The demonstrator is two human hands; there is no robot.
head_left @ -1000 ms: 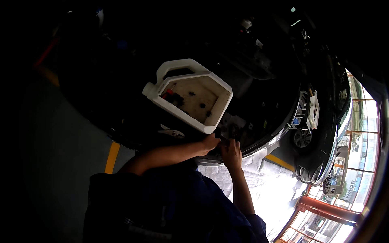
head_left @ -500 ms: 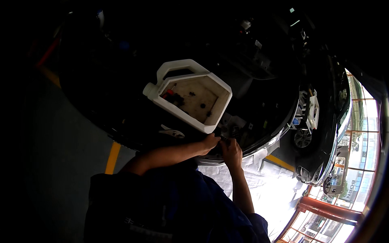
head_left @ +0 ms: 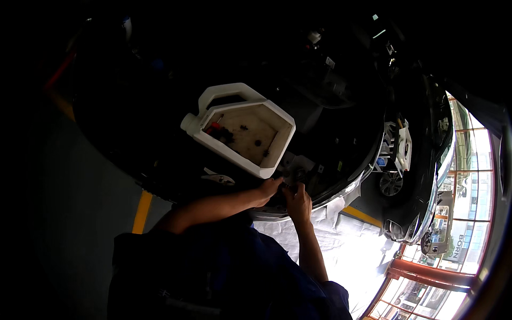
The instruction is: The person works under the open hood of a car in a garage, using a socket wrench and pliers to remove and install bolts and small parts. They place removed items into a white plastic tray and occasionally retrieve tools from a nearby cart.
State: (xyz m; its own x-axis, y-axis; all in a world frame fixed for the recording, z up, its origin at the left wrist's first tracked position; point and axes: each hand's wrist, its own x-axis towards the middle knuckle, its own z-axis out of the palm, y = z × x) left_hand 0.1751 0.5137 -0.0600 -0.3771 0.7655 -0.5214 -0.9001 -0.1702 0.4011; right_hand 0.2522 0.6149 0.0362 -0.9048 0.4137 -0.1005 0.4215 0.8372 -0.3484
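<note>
- the grey fitting sits in the dark engine bay, just inside the car's front edge and just ahead of both hands.
- the right hand lines up below it in view, fingers bent and tips drawn together; the left hand comes in from the left, fingertips near the right's.
- the grip: i cannot tell if either hand grasps anything, since the gap between the fingertips is too dark.
- the white cut-open jug lies on its side over the bay, forward and left of the fingers; its long axis slopes from spout at upper left to base at lower right. its lower corner is just beside the left hand, the nearer one.
- inside it: a red piece and small dark bits.
- left of the hands, a pale curved object, kind unclear.
- farther right, another car's wheel.
</note>
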